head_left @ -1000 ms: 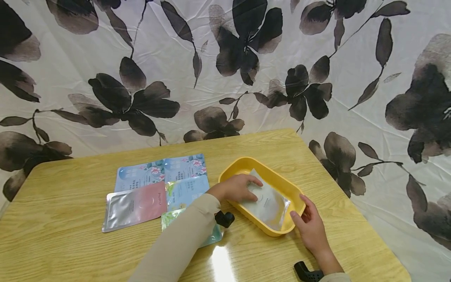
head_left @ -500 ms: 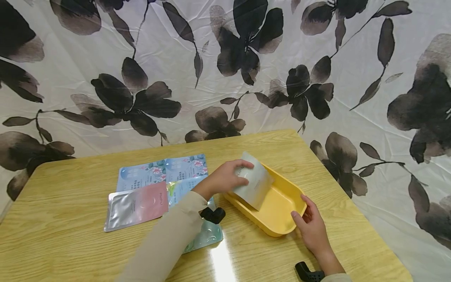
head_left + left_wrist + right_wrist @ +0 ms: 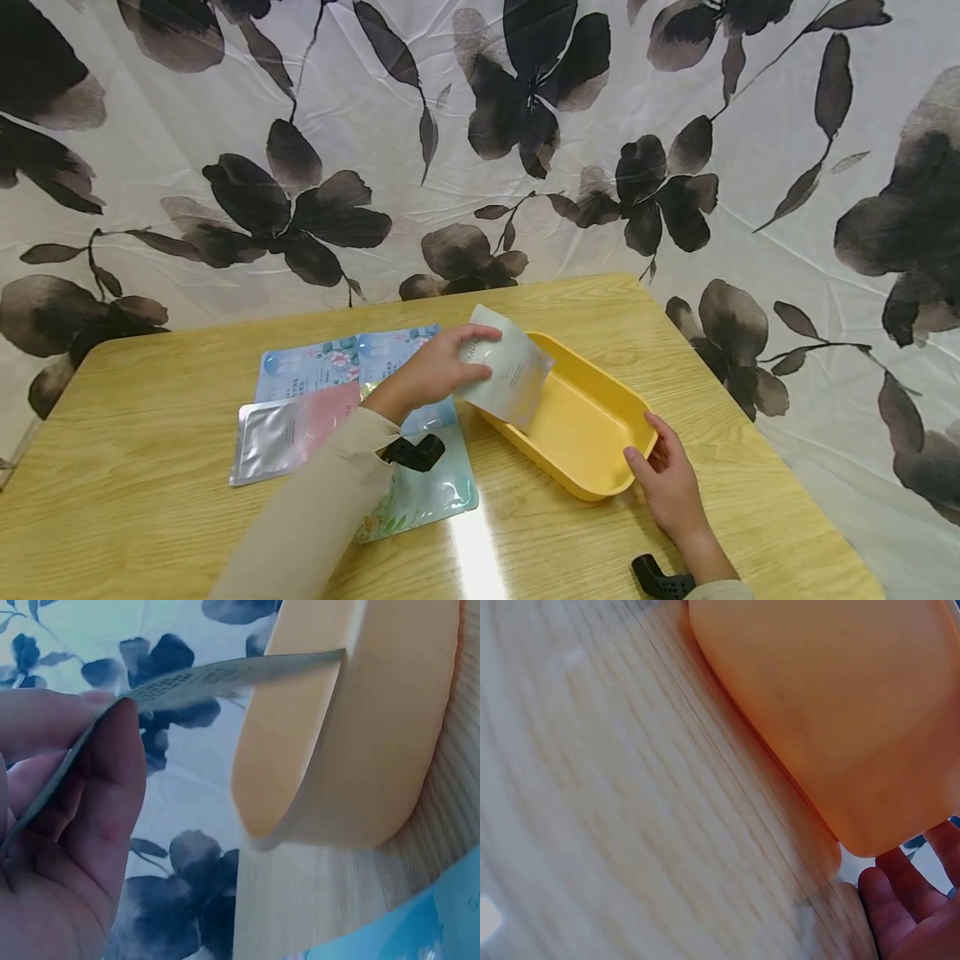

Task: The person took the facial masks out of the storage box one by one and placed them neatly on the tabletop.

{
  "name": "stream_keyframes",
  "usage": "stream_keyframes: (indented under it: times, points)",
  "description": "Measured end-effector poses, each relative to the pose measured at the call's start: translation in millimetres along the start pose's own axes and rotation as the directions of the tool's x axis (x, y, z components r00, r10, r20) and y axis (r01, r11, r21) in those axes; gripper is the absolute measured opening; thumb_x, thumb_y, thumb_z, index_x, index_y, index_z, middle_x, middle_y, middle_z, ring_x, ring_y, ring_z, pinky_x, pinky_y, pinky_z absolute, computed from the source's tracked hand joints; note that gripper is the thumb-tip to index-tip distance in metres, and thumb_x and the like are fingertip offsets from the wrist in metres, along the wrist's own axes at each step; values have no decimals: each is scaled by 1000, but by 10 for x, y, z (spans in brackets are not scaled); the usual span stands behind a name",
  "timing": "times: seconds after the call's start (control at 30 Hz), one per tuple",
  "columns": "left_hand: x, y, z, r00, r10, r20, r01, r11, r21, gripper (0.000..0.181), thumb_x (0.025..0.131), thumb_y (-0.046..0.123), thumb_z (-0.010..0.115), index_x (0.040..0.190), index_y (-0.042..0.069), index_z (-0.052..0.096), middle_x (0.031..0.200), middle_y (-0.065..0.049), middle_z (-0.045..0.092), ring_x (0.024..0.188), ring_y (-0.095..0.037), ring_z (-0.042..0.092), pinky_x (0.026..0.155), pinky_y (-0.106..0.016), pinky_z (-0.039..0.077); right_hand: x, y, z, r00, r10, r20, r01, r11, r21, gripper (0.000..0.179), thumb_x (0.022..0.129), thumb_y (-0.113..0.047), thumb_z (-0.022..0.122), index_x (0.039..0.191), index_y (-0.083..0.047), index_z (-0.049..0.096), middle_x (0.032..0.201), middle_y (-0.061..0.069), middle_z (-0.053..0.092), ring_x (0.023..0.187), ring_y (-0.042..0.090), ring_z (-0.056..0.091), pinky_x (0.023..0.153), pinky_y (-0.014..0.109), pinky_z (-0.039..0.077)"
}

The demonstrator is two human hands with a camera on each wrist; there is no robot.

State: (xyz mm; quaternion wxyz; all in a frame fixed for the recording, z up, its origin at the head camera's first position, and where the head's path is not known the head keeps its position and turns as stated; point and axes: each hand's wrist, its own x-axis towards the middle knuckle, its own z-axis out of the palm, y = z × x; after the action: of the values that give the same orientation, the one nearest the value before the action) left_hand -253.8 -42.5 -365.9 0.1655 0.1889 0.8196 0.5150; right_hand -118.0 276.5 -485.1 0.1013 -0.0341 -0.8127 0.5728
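My left hand (image 3: 431, 367) pinches a pale silvery-green face mask sachet (image 3: 513, 367) by its left side. Tilted, the sachet hangs over the left part of a yellow plastic tray (image 3: 592, 421). In the left wrist view the sachet (image 3: 225, 673) bends between thumb and fingers, and its far corner overlaps the tray's wall. With thumb and fingers, my right hand (image 3: 671, 492) grips the tray's near right end. The right wrist view shows the fingers of that hand (image 3: 922, 919) at the tray's corner. Inside, the tray's bottom shows bare.
Left of the tray, several flat sachets lie in rows on the wooden table (image 3: 142, 475): blue floral ones (image 3: 307, 375), a pink and silver one (image 3: 281, 437) and a green one (image 3: 427, 487). My left sleeve covers some of them. A floral cloth (image 3: 375, 150) hangs behind.
My left hand has lifted the pale sachet out of the tray and carried it left, toward the laid-out sachets. My right hand keeps its hold on the tray.
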Motion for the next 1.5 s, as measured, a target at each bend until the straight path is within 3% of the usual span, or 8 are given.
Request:
stream_keyframes:
  times: [0.23, 0.47, 0.6, 0.8, 0.93, 1.13, 1.33, 1.5]
  points:
    - [-69, -67, -88, 1000, -5, -31, 10, 986, 169, 52, 91, 7, 71, 140, 19, 60, 137, -11, 55, 100, -27, 59, 78, -38, 52, 13, 10, 9, 1000, 13, 7, -13, 1000, 8, 62, 101, -12, 60, 153, 2, 28, 149, 30, 38, 127, 33, 45, 89, 5, 39]
    - [-136, -154, -177, 996, -9, -87, 29, 973, 231, 48, 93, 6, 67, 139, 20, 61, 144, -14, 51, 106, -29, 55, 69, -34, 48, 34, -1, 27, 1000, 4, 0, -4, 1000, 0, 61, 101, -13, 61, 152, 1, 31, 149, 29, 39, 127, 34, 45, 90, 5, 39]
    - [-219, -195, -241, 992, -14, -129, 37, 984, 177, 47, 94, 6, 66, 139, 20, 61, 145, -14, 51, 108, -29, 55, 69, -34, 48, 34, -5, 30, 1000, 3, 10, -3, 1000, 2, 62, 101, -13, 61, 153, 2, 30, 148, 30, 39, 128, 37, 46, 89, 5, 39]
    - [-412, -243, -373, 983, -26, -180, 35, 998, 49, 47, 94, 9, 66, 140, 19, 60, 143, -11, 52, 108, -27, 60, 81, -37, 52, 33, -8, 34, 1000, 12, 12, -12, 1000, -1, 62, 101, -13, 61, 153, 2, 29, 149, 30, 39, 129, 40, 45, 88, 4, 39]
    - [-565, -291, -476, 975, -51, -217, 52, 999, -1, 49, 94, 12, 68, 141, 20, 58, 138, -11, 54, 99, -24, 62, 77, -34, 52, 37, 8, 32, 1000, 11, 4, -11, 1000, -9, 62, 101, -13, 61, 152, 2, 30, 148, 30, 39, 129, 39, 45, 88, 4, 38]
    - [-896, -401, -614, 958, -65, -279, 53, 997, -49, 53, 93, 13, 69, 144, 16, 54, 133, -15, 56, 86, -20, 63, 70, -28, 53, 34, 6, 31, 1000, 13, -1, -13, 1000, -10, 62, 101, -14, 61, 152, 2, 30, 148, 31, 38, 130, 40, 44, 88, 3, 38]
    - [-1265, -614, -688, 936, -121, -330, 74, 986, -150, 57, 96, 12, 68, 149, 9, 47, 130, -20, 51, 93, -16, 63, 73, -32, 58, 26, -8, 36, 1000, 15, 8, -15, 1000, 1, 63, 101, -14, 61, 153, 2, 29, 150, 30, 37, 131, 40, 43, 89, 4, 37]
    - [-1549, -800, -717, 911, -153, -384, 115, 986, -118, 56, 97, 15, 68, 148, 6, 46, 126, -19, 51, 87, -11, 62, 71, -30, 57, 8, -2, 7, 1000, 14, 4, -14, 1000, -5, 63, 101, -12, 61, 154, 2, 28, 148, 30, 40, 127, 34, 48, 88, 5, 39]
